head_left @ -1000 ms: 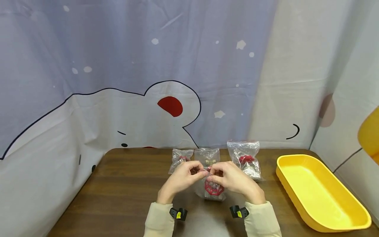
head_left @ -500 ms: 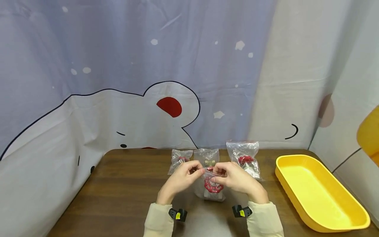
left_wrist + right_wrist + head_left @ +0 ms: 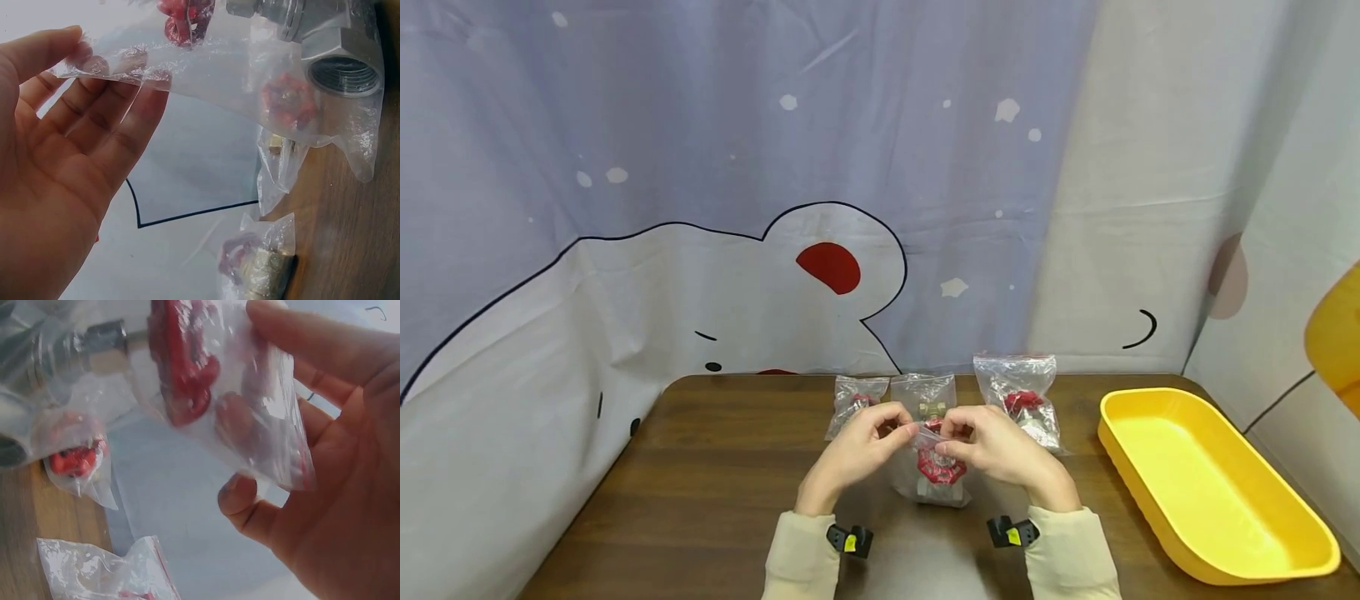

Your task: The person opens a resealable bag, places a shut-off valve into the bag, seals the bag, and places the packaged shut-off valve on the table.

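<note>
Between the two hands a clear zip bag (image 3: pixel 904 482) stands on the table with a gate valve (image 3: pixel 340 47) inside. The valve has a silvery threaded body and a red handwheel (image 3: pixel 178 369). My left hand (image 3: pixel 867 446) pinches the bag's top edge on the left; in the left wrist view, its fingertips show through the film behind, thumb in front. With thumb and curled fingers, my right hand (image 3: pixel 996 446) holds the same edge on the right, near the red zip line seen in the right wrist view. The valve's lower body sits at the bag's bottom.
Behind the hands is a row of more clear bags: a small left bag (image 3: pixel 850 392), a middle bag (image 3: pixel 917 387) with a brass valve, and a right bag (image 3: pixel 1015 379) with a red-wheeled valve. A yellow tray (image 3: pixel 1138 508) stands at the right of the wooden table (image 3: pixel 715 483).
My right hand has shifted slightly to the right, so the gap between the hands is wider and more of the bag's top edge shows. The left hand has barely moved.
</note>
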A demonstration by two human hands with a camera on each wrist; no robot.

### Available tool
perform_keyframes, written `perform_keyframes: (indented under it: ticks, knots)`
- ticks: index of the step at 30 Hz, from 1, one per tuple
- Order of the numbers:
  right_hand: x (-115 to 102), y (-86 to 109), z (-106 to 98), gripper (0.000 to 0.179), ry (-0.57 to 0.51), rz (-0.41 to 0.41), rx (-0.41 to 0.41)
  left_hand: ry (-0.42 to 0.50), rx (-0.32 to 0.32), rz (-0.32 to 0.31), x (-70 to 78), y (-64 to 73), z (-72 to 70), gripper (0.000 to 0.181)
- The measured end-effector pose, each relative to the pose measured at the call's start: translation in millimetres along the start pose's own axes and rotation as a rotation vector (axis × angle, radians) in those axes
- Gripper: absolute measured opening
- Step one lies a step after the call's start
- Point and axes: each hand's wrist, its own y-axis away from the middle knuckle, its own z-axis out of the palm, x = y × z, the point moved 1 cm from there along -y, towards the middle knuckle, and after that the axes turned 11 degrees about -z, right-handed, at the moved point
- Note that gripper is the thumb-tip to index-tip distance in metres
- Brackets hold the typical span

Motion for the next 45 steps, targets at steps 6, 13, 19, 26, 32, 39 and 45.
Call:
perform_keyframes:
  ticks: [6,13,19,26,32,39,45]
  knots:
    - [3.4,3.0,-2.5,0.024,-0.011,0.071,-0.026,0.012,0.001,0.014,22.7,7.1,-5.2,0.012]
    - [6.2,4.5,-3.3,0.029,-0.01,0.068,-0.036,0.014,0.006,0.01,22.7,6.2,-4.5,0.012]
    - [5.1,3.1,-3.3,0.018,-0.017,0.037,-0.025,0.018,0.018,0.011,21.0,4.5,-4.4,0.011]
    - [5.5,-1.4,-0.1,0.016,-0.027,-0.019,-0.004,0.008,0.035,0.051,17.6,1.7,-3.0,0.009]
    - [7.2,-4.3,2.5,0.021,-0.023,-0.061,0.015,-0.003,0.05,0.039,-7.5,-8.0,4.4,0.008]
    - [6.1,-4.6,5.3,0.026,0.005,-0.087,0.046,0.015,0.035,0.031,-17.3,-9.3,3.8,0.01]
    - [10.1,1.2,0.6,0.03,-0.024,0.027,-0.006,0.015,0.031,0.031,-15.6,-9.8,4.7,0.011]
